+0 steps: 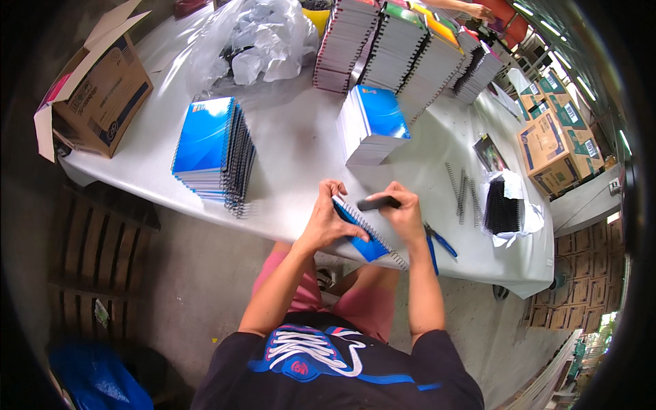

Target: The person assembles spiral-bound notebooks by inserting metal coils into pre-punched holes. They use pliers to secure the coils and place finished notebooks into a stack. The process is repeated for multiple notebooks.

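At table's edge (478, 268), blue notebook (372, 248)

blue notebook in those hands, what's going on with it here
A person at a table holds a blue notebook in the left hand, while the right hand grips a short black object near its spiral coil. The coil's near end sticks out past the notebook. Coil-bound notebooks are stacked to the left; pliers and loose coils lie to the right.
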The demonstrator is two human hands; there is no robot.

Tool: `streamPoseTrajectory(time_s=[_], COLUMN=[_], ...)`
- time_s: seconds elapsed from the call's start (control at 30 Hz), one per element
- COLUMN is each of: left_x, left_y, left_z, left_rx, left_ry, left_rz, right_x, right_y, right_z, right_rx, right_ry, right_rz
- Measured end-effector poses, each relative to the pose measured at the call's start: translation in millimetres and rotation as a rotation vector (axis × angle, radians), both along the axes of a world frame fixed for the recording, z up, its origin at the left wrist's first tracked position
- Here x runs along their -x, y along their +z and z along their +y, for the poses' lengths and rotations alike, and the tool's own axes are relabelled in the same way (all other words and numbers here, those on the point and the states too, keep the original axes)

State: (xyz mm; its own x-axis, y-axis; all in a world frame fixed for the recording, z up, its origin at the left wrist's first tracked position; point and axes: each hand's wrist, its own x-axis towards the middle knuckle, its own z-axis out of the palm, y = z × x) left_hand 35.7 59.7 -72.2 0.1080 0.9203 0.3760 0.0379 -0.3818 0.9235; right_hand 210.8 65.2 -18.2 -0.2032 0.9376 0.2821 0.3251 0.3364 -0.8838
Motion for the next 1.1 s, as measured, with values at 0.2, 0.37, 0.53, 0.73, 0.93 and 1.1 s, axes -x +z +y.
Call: streamPoseTrajectory(time_s=[0.2, 0.37, 0.53, 0.73, 0.93, 1.1], left_x=[-1, 3, -1, 9, 0, 5], left_y=[0, -8, -10, -6, 21, 3], left_z=[-2, -2, -2, -12, -22, -18], left_rx=[0.044, 0.065, 0.064, 0.137, 0.282, 0.363], left_ry=[0.007, -0.026, -0.045, 0.017, 0.064, 0.051], left_rz=[0.019, -0.047, -0.187, -0.457, -0.556, -0.487], right_x=[8, 24, -31, -77, -88, -72], right_y=[-9, 12, -13, -2, -69, -36], right_z=[3, -10, 10, -64, -122, -115], right_rx=[-0.009, -0.057, -0.087, 0.321, -0.027, -0.046], right_ry=[-0.124, 0.022, -0.275, -0.674, -0.829, -0.874], right_rz=[-0.172, -0.049, -0.436, -0.928, -0.921, -0.208])
